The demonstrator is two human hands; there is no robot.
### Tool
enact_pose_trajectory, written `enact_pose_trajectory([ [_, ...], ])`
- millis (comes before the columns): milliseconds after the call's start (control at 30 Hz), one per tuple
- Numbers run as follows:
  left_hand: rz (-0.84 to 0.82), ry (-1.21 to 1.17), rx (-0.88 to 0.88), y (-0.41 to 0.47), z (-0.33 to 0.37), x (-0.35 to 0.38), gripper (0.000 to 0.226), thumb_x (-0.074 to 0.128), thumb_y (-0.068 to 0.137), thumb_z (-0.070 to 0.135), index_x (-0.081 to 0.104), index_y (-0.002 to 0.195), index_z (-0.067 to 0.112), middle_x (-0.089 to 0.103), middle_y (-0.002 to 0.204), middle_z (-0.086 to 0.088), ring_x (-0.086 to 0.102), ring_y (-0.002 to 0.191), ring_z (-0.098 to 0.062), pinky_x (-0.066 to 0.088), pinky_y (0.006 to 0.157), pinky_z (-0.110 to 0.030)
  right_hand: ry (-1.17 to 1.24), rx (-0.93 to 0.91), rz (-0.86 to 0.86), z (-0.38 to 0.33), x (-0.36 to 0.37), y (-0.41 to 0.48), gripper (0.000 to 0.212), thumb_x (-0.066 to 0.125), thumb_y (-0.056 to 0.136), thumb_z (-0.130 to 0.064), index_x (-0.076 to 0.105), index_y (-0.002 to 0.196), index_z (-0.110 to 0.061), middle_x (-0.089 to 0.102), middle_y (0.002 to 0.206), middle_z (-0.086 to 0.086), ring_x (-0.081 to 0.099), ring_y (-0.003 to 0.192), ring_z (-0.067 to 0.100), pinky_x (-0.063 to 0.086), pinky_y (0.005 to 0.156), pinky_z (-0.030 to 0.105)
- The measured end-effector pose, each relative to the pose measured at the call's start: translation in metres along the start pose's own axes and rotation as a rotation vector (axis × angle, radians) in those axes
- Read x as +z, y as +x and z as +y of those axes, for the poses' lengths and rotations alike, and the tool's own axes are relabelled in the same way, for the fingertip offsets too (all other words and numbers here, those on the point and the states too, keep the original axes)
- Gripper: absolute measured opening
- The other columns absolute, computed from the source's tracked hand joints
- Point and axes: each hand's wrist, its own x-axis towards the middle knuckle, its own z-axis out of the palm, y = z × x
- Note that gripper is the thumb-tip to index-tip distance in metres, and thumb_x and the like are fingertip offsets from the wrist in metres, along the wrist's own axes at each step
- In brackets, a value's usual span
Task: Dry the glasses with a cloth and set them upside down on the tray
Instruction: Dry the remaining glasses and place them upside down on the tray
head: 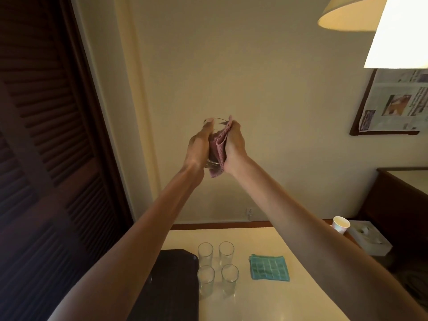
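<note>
High above the table, my left hand point(198, 144) grips a clear glass point(215, 124) held upright, its rim showing above my fingers. My right hand point(234, 142) holds a pink cloth point(218, 149) pressed against the glass's side, a corner hanging below. On the table stand several more clear glasses point(205, 253) upright in a cluster, mouths up. To their left lies a dark tray point(176, 283) with nothing visible on it. A folded teal cloth point(269, 267) lies flat to the right of the glasses.
A paper cup point(340, 224) and a white box point(368, 239) sit at the table's far right. A lamp shade point(398, 31) hangs at top right. Dark louvred doors point(46, 135) fill the left. A dark cabinet point(403, 193) stands at right.
</note>
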Motion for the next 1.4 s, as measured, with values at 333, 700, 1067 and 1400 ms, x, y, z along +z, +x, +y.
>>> enact_pose_trajectory([
  [333,0.072,-0.164,0.011,0.017,-0.016,-0.011,0.048,0.038,0.112,0.039,0.075,0.093,0.016,0.076,0.080,-0.001,0.072,0.081,-0.015,0.055,0.071,-0.027,-0.426,-0.575,0.087,0.035,0.006,0.011,0.043,0.043,0.093,-0.060,0.051,0.113,-0.023,0.064,0.107,-0.004,0.067,0.100,0.017,0.054,0.091,0.045],
  [700,0.153,-0.056,-0.022,0.021,-0.014,-0.012,0.069,0.054,0.092,0.070,0.066,0.129,0.013,0.072,0.119,-0.008,0.071,0.111,-0.026,0.056,0.091,-0.039,-0.030,0.024,-0.051,0.032,0.009,0.014,0.054,0.035,0.100,-0.061,0.068,0.106,-0.018,0.073,0.090,0.005,0.070,0.079,0.022,0.058,0.067,0.032],
  [1067,0.141,-0.058,-0.145,0.022,-0.023,-0.016,0.055,0.033,0.110,0.054,0.068,0.089,0.017,0.072,0.068,0.001,0.066,0.060,-0.017,0.051,0.052,-0.027,-0.305,-0.133,0.077,0.028,0.011,0.034,0.052,0.034,0.099,-0.058,0.065,0.093,-0.016,0.074,0.087,0.005,0.071,0.085,0.028,0.055,0.078,0.041],
  [1400,0.189,-0.089,-0.118,0.031,-0.030,-0.024,0.050,0.040,0.109,0.047,0.070,0.101,0.009,0.075,0.075,-0.009,0.072,0.063,-0.020,0.052,0.054,-0.026,-0.430,-0.207,-0.029,0.069,0.009,0.039,0.048,0.033,0.101,-0.059,0.061,0.105,-0.020,0.072,0.087,0.000,0.071,0.076,0.012,0.055,0.069,0.027],
])
